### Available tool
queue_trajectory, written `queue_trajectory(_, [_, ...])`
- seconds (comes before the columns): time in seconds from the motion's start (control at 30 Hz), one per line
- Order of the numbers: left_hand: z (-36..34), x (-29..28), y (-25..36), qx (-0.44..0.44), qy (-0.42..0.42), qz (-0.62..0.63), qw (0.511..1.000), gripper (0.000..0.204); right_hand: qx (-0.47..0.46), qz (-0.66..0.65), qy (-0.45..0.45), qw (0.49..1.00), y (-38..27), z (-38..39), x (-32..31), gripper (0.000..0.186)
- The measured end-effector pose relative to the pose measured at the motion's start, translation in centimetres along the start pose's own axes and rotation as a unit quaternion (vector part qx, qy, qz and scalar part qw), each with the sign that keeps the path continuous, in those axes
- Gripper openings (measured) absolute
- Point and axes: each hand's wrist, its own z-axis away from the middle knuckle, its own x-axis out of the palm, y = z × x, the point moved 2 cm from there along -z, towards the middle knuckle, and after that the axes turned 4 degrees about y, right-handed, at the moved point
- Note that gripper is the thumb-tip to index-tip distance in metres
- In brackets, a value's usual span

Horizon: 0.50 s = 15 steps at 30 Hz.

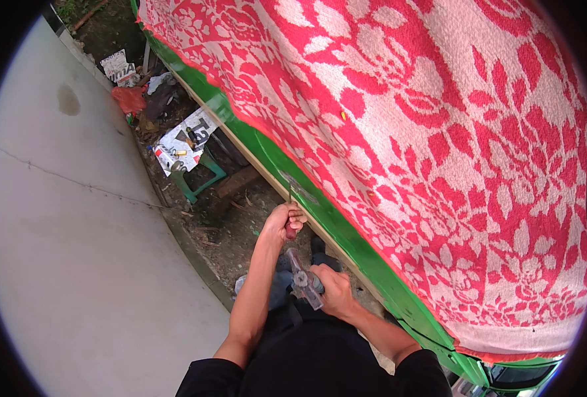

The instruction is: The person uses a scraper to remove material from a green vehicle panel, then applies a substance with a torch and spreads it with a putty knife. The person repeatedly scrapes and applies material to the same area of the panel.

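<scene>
Near the middle, my left hand is closed around a red-handled tool with a thin metal shaft pointing up and away from me. Its tip reaches a scuffed grey patch on the green panel; whether it touches is unclear. I cannot tell if it is a screwdriver or a chisel. Just below and to the right, my right hand grips a hammer. The worn metal head lies slightly below the red handle's end, apart from it. Most of the hammer's handle is hidden by my fingers.
A red and pink floral blanket drapes over the green surface on the right. Beige edging runs along the panel. A pale wall curves on the left. Between them stand a green stool with printed sheets and small items, and scattered debris.
</scene>
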Motion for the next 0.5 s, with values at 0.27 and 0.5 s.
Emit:
queue_trajectory(0.27, [-0.3, -0.4, -0.2, 0.016, -0.001, -0.014, 1.0, 0.019, 0.031, 0.018, -0.003, 0.999, 1.7, 0.8, 1.0, 0.051])
queue_trajectory(0.5, [-0.4, 0.3, -0.1, 0.059, 0.046, -0.051, 0.996, 0.018, 0.137, 0.1, -0.074, 0.983, 4.1, -0.5, 2.4, 0.048])
